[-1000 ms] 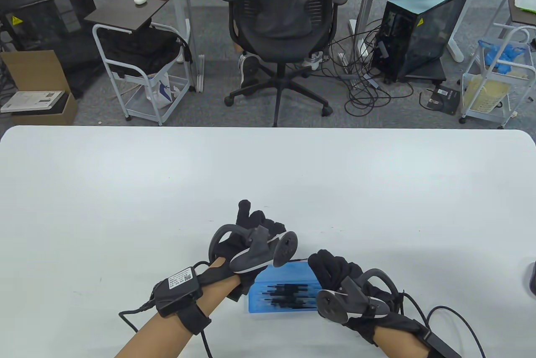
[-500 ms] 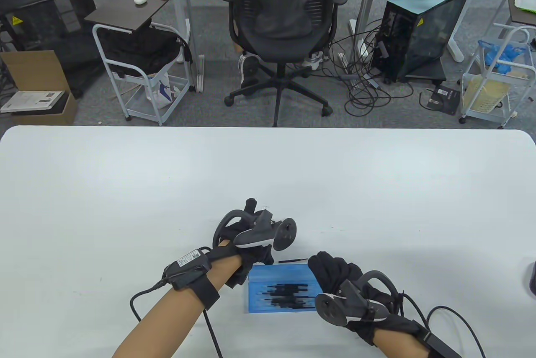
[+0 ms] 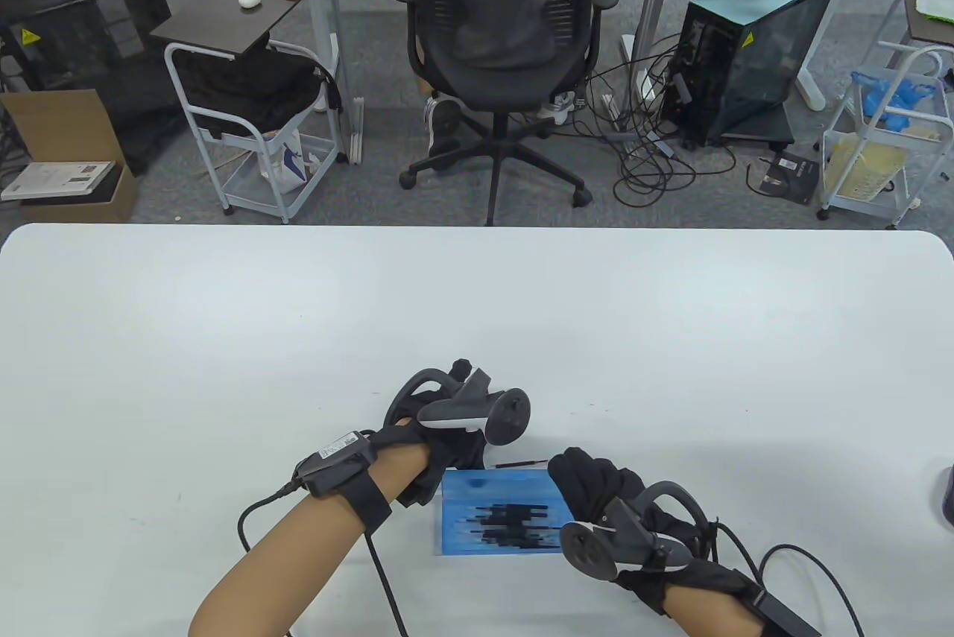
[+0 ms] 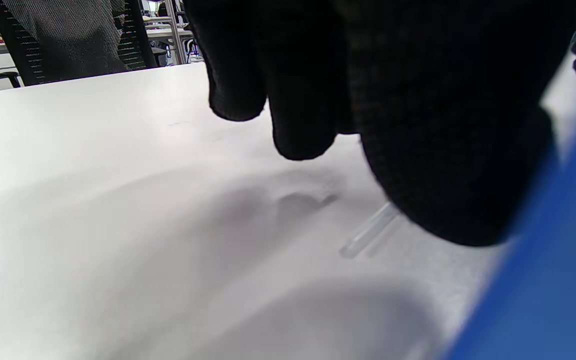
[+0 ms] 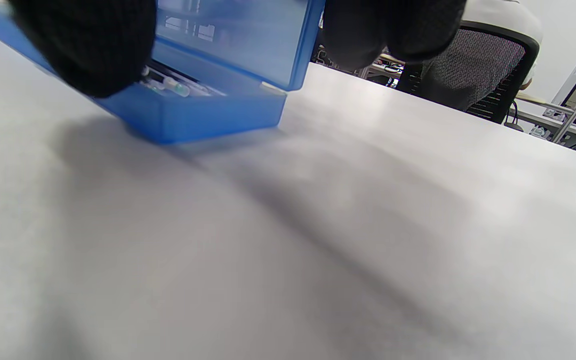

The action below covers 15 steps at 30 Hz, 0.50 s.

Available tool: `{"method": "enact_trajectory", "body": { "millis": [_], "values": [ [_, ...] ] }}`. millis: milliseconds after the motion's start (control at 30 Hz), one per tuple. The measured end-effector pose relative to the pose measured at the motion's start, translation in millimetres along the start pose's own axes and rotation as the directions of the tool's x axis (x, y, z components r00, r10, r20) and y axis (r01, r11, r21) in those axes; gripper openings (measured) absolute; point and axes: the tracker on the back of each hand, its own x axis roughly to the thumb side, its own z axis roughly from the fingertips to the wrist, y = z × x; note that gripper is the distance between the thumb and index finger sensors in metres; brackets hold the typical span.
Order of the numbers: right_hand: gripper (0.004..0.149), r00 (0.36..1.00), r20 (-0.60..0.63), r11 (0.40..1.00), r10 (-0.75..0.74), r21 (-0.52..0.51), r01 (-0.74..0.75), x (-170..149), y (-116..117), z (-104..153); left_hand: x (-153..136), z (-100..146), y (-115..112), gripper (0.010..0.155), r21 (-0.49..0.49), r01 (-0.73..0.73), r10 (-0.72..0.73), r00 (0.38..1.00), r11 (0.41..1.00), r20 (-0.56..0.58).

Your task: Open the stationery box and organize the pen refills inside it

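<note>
A blue translucent stationery box (image 3: pixel 498 518) lies near the table's front edge, with several black pen refills (image 3: pixel 514 524) inside. My right hand (image 3: pixel 590 482) grips its right end. In the right wrist view the lid (image 5: pixel 233 40) stands tilted up off the base (image 5: pixel 208 117), with fingers (image 5: pixel 388 30) on its top edge and the thumb in front of the base. One loose refill (image 3: pixel 524 463) lies on the table just beyond the box. My left hand (image 3: pixel 451 452) is curled down over that refill's left end; its clear tube (image 4: pixel 368 232) sticks out from under the fingers (image 4: pixel 448 150).
The white table (image 3: pixel 477 309) stretches wide beyond and to both sides of the hands. A dark object (image 3: pixel 946 495) shows at the right edge. Past the far edge a person sits in an office chair (image 3: pixel 507 33). Cables trail from both wrists.
My left hand has moved off the top of the box, back and down to the table at its far left corner, onto the loose refill. The right hand and box have hardly moved.
</note>
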Motion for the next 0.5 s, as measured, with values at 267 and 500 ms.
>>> {"method": "enact_trajectory", "body": {
  "millis": [267, 500],
  "values": [
    [0.115, 1.000, 0.004, 1.000, -0.004, 0.005, 0.004, 0, 0, 0, 2, -4, -13, 0.074, 0.038, -0.003, 0.000, 0.998, 0.999, 0.067],
    [0.115, 1.000, 0.005, 1.000, -0.006, 0.009, 0.006, -1, 0, 0, 0, -5, -18, 0.064, 0.072, -0.030, 0.023, 0.995, 0.997, 0.093]
  ]
}}
